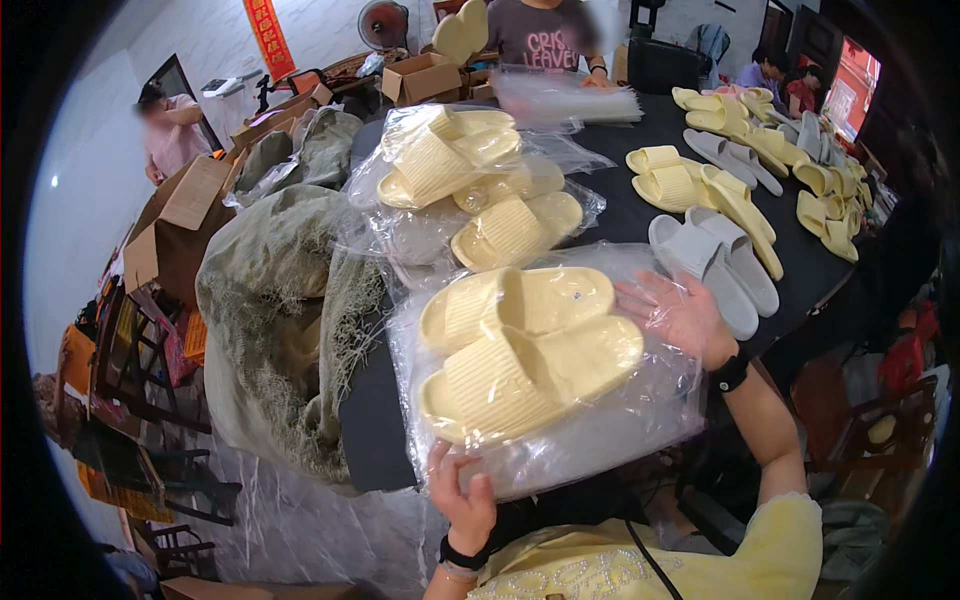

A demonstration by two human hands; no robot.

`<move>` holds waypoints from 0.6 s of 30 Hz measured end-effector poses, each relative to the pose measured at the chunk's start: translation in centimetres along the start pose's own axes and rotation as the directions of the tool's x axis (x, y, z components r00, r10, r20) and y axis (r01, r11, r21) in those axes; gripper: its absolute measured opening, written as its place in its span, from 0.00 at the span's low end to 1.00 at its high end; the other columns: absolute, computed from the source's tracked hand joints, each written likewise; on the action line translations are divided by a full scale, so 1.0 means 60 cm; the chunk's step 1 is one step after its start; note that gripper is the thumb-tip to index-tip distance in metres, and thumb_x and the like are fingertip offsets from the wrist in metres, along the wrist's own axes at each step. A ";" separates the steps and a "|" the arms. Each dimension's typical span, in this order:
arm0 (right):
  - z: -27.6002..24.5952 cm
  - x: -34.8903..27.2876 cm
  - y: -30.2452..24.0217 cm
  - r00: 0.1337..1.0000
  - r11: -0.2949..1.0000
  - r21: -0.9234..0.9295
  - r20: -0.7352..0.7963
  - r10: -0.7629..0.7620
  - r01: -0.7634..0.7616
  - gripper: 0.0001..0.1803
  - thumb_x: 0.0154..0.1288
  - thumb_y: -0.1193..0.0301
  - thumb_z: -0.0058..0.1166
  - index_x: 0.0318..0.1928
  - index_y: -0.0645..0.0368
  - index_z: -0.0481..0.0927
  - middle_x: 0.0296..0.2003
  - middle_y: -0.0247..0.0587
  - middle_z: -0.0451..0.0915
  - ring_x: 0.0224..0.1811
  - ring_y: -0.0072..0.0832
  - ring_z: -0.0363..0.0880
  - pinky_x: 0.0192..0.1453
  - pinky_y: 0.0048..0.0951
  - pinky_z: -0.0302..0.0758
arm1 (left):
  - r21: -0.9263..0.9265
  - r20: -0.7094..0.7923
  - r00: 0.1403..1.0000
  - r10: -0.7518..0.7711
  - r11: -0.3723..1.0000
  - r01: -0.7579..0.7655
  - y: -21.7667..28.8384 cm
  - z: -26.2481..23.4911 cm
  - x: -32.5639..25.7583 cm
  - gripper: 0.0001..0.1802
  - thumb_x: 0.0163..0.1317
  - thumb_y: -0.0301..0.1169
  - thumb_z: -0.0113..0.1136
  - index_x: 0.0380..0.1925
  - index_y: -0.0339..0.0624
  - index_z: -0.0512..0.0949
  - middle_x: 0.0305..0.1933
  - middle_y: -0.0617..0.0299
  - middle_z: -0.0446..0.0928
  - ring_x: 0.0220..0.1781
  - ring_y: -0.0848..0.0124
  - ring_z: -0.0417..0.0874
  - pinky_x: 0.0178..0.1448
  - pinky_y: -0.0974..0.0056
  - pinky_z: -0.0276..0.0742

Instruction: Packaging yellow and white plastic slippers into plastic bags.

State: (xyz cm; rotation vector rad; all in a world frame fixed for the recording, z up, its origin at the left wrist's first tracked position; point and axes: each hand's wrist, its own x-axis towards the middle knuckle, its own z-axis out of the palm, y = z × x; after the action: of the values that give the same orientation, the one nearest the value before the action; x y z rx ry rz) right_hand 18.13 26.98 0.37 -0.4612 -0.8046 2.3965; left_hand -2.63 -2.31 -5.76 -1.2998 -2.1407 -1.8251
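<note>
A clear plastic bag (600,430) holds a pair of pale yellow slide slippers (525,355) and lies flat on the near edge of the black table (630,215). My left hand (462,495) grips the bag's near edge from below. My right hand (678,315) lies open and flat against the bag's right side, palm partly under the plastic. Two more bagged yellow pairs (515,225) (445,155) are stacked just beyond.
Loose yellow slippers (690,185) and grey slippers (715,260) lie on the table's right half. A grey-green sack (275,300) sits at left, cardboard boxes (175,225) beyond it. A person in a dark shirt (540,35) stands at the far end by a stack of clear bags (560,100).
</note>
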 end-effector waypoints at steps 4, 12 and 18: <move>-0.007 -0.019 0.025 0.976 0.990 -0.141 -0.218 -0.008 -0.024 0.21 0.72 0.62 0.38 0.55 0.67 0.66 0.58 0.54 0.68 0.61 0.42 0.67 0.63 0.40 0.67 | -0.024 0.037 0.984 -0.173 0.984 0.174 0.012 -0.016 0.016 0.13 0.64 0.30 0.52 0.24 0.32 0.72 0.34 0.55 0.76 0.38 0.67 0.74 0.43 0.65 0.66; 0.004 -0.077 0.050 0.921 0.479 -0.878 -0.181 -0.344 0.006 0.19 0.68 0.59 0.48 0.42 0.67 0.76 0.40 0.43 0.79 0.39 0.25 0.79 0.43 0.25 0.76 | -0.460 0.084 0.822 -0.563 0.710 0.533 0.033 -0.018 0.022 0.08 0.64 0.26 0.55 0.27 0.35 0.70 0.32 0.55 0.76 0.37 0.71 0.78 0.42 0.66 0.75; 0.006 -0.113 0.045 0.915 0.157 -0.902 -0.396 0.076 -0.403 0.22 0.66 0.55 0.50 0.31 0.64 0.82 0.22 0.40 0.80 0.16 0.23 0.77 0.21 0.22 0.73 | -0.776 0.393 0.568 -0.724 0.071 0.627 0.038 -0.022 0.045 0.26 0.69 0.48 0.39 0.56 0.40 0.67 0.50 0.52 0.78 0.43 0.55 0.83 0.41 0.54 0.84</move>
State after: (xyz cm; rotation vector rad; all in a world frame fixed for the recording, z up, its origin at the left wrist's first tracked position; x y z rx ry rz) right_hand 22.21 20.90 -0.15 -1.4796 -2.2758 1.5851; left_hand -3.58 -2.02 -2.11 0.1380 -1.8033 -3.6104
